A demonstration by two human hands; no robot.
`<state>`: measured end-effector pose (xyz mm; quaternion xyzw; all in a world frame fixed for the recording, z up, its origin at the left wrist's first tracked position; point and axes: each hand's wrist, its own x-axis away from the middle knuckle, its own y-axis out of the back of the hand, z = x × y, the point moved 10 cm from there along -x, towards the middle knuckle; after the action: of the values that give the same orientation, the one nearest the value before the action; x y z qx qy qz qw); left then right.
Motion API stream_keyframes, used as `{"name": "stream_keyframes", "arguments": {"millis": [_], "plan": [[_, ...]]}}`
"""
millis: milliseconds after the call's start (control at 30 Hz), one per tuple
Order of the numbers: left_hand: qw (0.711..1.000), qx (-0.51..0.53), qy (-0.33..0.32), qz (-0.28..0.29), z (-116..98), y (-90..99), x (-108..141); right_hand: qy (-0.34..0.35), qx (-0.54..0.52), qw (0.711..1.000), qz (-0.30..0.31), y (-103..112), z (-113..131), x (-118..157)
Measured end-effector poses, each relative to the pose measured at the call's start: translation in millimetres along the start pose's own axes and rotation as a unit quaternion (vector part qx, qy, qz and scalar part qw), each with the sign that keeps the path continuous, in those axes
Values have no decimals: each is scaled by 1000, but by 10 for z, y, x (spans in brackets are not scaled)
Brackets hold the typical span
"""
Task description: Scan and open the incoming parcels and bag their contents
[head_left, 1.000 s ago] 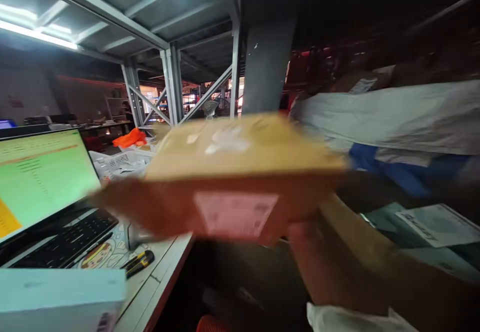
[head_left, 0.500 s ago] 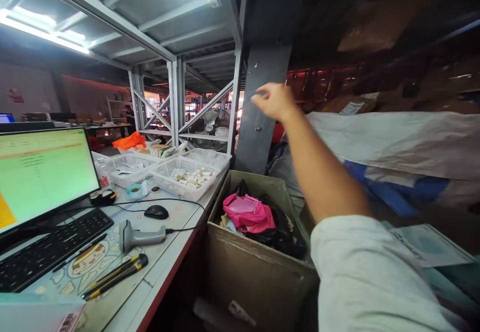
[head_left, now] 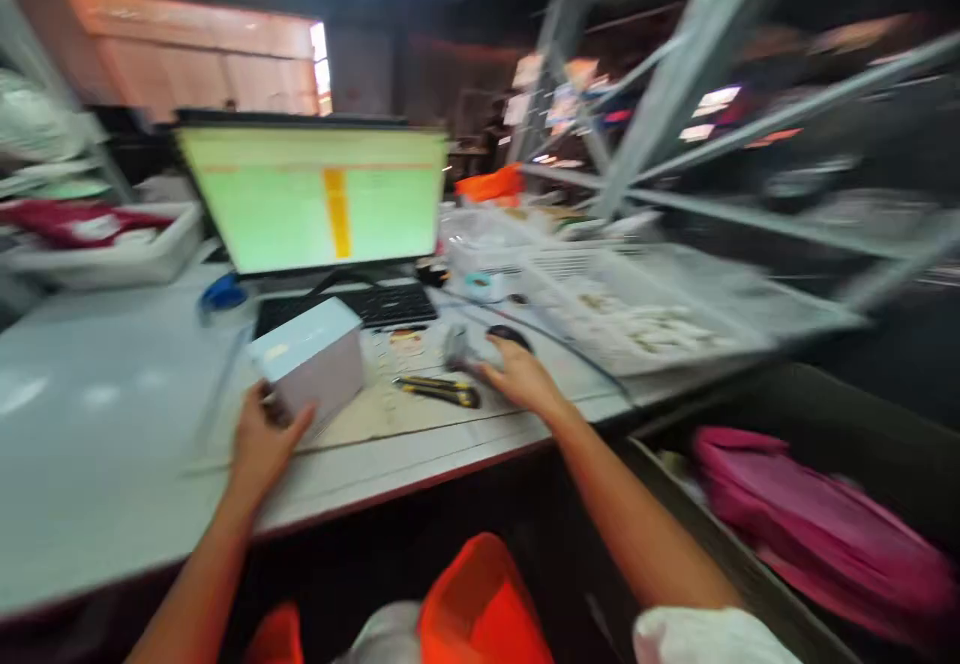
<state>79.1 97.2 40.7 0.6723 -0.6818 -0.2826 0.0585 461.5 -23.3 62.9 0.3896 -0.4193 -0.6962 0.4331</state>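
Note:
My left hand (head_left: 264, 441) grips a white box (head_left: 319, 369) at its lower left corner. The box is tilted at the front of the desk, and my fingers behind it are partly hidden. Over the desk mat, my right hand (head_left: 519, 372) reaches to the handle end of a grey barcode scanner (head_left: 457, 346), thumb and forefinger apart; blur hides whether they touch it. Just beyond those fingers lies a black computer mouse (head_left: 511, 336). A yellow and black utility knife (head_left: 439, 390) lies nearer me, between the box and my right hand.
A lit monitor (head_left: 277, 204) stands behind a black keyboard (head_left: 397, 304). White baskets (head_left: 540, 279) hold small pieces at the right. A bin (head_left: 675, 494) with a pink bag (head_left: 810, 534) stands beside the desk. A tape roll (head_left: 223, 294) sits left of the keyboard.
The view has swung left from the bin to the desk. My right hand has come down from above the bin to the scanner. My left hand with the white box is now in view.

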Motion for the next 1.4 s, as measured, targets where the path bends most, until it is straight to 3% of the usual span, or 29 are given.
{"name": "stream_keyframes", "arguments": {"millis": [67, 133, 233, 333, 400, 467, 567, 700, 833, 1000, 1067, 1167, 1267, 1400], "plan": [[997, -40, 65, 20, 394, 192, 208, -24, 41, 998, 31, -311, -88, -132], [993, -54, 87, 52, 550, 188, 307, -40, 93, 993, 56, -530, -137, -238], [993, -71, 83, 46, 531, 151, 292, -45, 152, 985, 64, -613, -91, -312], [991, -96, 82, 44, 455, 129, 268, -45, 180, 980, 67, -492, 30, -282], [989, -108, 85, 45, 438, 137, 270, -16, 163, 983, 83, -398, 191, -191], [989, -112, 89, 44, 449, 152, 274, 64, 89, 987, 120, -356, 487, -26], [989, -106, 96, 42, 481, 159, 277, 187, -47, 962, 193, -352, 990, 312], [990, -98, 90, 43, 470, 138, 291, 223, -61, 950, 210, -431, 1254, 443], [991, -91, 83, 48, 446, 124, 311, 188, 11, 966, 175, -549, 1027, 93], [992, -76, 87, 52, 450, 120, 327, 15, 157, 984, 88, -488, 221, -568], [992, -76, 87, 52, 452, 119, 335, -42, 185, 978, 82, -472, -70, -691], [992, -69, 88, 52, 469, 107, 343, -71, 197, 972, 103, -472, -289, -745], [993, -63, 86, 53, 482, 97, 343, -73, 201, 972, 95, -358, -207, -781], [992, -68, 90, 57, 488, 96, 343, -1, 158, 987, -42, -101, 484, -987]]}}
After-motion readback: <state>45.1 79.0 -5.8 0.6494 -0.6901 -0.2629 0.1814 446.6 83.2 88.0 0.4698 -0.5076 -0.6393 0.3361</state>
